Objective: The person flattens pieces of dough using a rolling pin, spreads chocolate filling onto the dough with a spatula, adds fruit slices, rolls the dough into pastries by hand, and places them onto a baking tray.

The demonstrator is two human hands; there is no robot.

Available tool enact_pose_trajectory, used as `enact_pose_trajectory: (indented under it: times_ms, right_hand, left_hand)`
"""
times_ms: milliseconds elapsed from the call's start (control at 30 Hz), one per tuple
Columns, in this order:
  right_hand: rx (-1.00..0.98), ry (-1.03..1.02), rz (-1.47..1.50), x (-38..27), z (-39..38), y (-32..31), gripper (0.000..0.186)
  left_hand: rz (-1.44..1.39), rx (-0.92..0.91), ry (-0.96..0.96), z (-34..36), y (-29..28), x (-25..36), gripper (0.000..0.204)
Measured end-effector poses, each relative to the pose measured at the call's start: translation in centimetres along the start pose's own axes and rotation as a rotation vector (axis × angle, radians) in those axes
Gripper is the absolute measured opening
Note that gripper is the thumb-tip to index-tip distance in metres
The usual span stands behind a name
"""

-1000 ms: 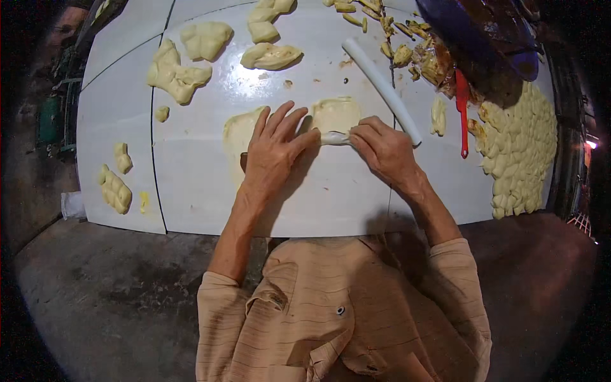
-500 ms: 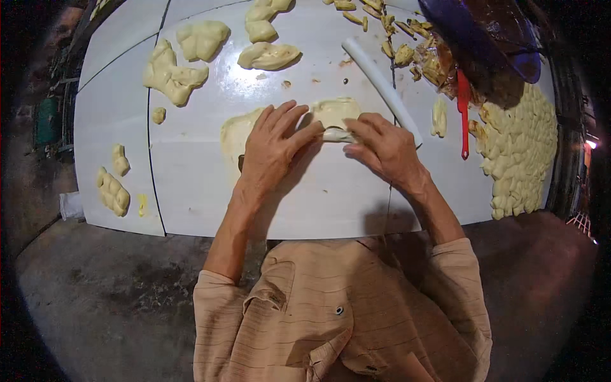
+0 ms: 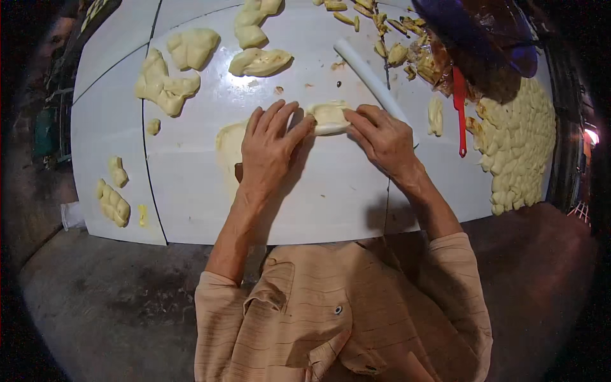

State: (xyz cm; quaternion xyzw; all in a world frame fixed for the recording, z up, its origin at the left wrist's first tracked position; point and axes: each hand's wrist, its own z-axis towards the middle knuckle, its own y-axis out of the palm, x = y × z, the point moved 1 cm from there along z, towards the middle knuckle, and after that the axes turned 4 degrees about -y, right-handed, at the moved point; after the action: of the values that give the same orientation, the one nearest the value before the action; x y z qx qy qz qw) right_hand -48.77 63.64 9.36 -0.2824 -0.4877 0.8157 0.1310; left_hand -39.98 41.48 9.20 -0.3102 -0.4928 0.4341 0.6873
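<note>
On the white tabletop in front of me lies a flattened piece of dough, its near edge rolled into a thick lip. My right hand pinches the right end of that lip between thumb and fingers. At the left end, my left hand grips the edge with thumb and forefinger, its other fingers reaching forward. A second flat sheet of dough is partly covered by my left hand. Beside my left wrist, a small dark brown piece shows on that sheet. Beyond my right hand rests a plain white rod, like a rolling pin without handles.
Lumps of dough lie at the far left, with smaller ones nearer. Many small dough pieces cover the right side. A long red tool lies by a purple basin. Yellowish-brown strips are scattered at the back.
My fingers have shifted slightly along the dough, and its rolled near lip shows more fully between my hands. The whole view has moved a little.
</note>
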Motion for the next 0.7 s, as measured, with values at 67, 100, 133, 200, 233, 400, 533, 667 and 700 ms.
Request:
enact_pose_trajectory:
  times_ms: [67, 100, 133, 200, 233, 400, 533, 667, 700]
  right_hand:
    - [-0.041, -0.066, 0.028, -0.6, -0.2, -0.9, 0.031]
    - [-0.083, -0.132, 0.055, -0.9, -0.3, -1.1, 0.030]
    - [-0.103, -0.163, -0.030, -0.7, -0.4, -0.7, 0.030]
    - [-0.042, -0.126, -0.046, 0.4, -0.1, 0.2, 0.034]
    - [0.020, -0.093, -0.058, 0.8, 0.0, 0.4, 0.038]
    - [-0.041, -0.179, -0.004, 0.0, 0.2, -0.3, 0.034]
    - [-0.023, -0.013, -0.057, 0.7, 1.8, -0.1, 0.032]
    - [-0.038, -0.159, 0.024, -0.1, 1.0, -0.7, 0.030]
    - [-0.037, -0.153, 0.019, 0.4, 0.9, -0.3, 0.030]
  left_hand:
    - [-0.053, 0.060, 0.042, -0.3, -0.7, 0.2, 0.027]
    - [-0.054, 0.058, 0.040, -0.2, -0.5, 0.2, 0.027]
    - [-0.048, 0.020, 0.054, 0.0, -0.2, 0.1, 0.027]
    - [0.011, -0.048, 0.019, 0.9, -0.4, 0.7, 0.029]
    - [0.007, -0.047, 0.023, 1.1, -0.4, 0.8, 0.029]
    - [-0.058, -0.016, 0.094, 1.0, -0.5, 0.3, 0.028]
    - [0.070, 0.047, 0.017, 2.3, -0.6, 0.5, 0.028]
    - [-0.018, 0.020, 0.156, 1.8, -0.3, 0.0, 0.024]
    - [-0.023, 0.019, 0.163, 2.1, -0.2, 0.3, 0.024]
